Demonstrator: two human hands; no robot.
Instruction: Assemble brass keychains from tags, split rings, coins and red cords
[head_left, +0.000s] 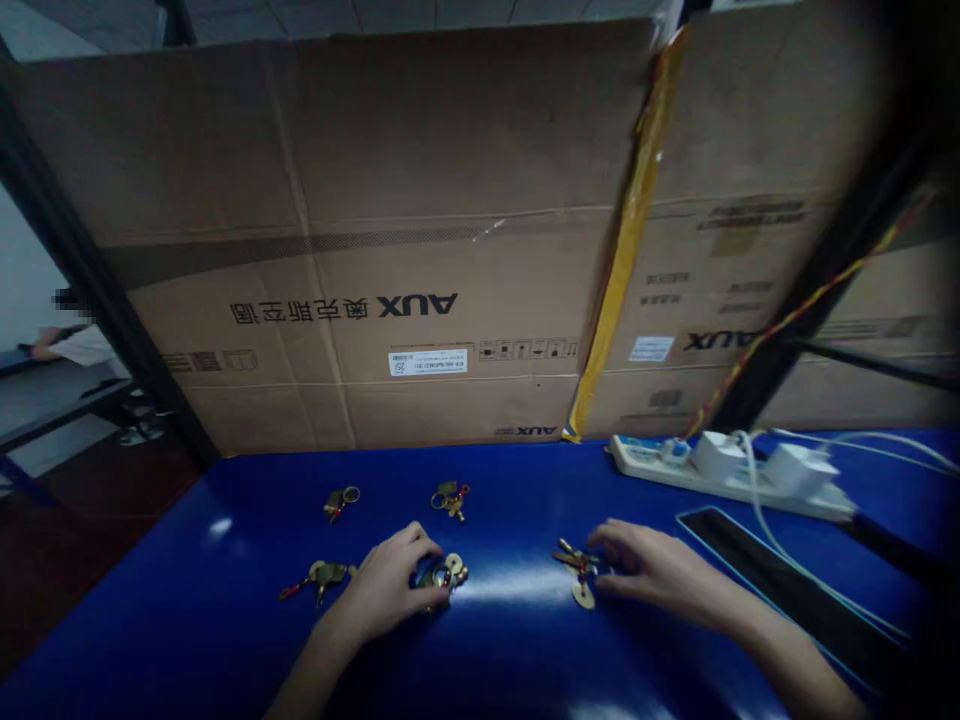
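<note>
though part is hidden | left hand (391, 578) pinches keyring bunch (453, 566) | right hand (651, 566): can't tell grip

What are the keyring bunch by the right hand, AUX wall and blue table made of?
Keyring bunch: probably metal, maybe brass; it's mostly yellowish with glints.
AUX wall: cardboard, dull brown, with creases and print.
Blue table: smooth and glossy, perhaps plastic-coated or painted; it reflects light.

Two keyrings (448, 489) are set toward the rear of the desk (187, 610); three more are spread in a row before them. At the right rear a power strip (750, 488) is placed; behind these, cardboard (450, 180) is stood.
</note>
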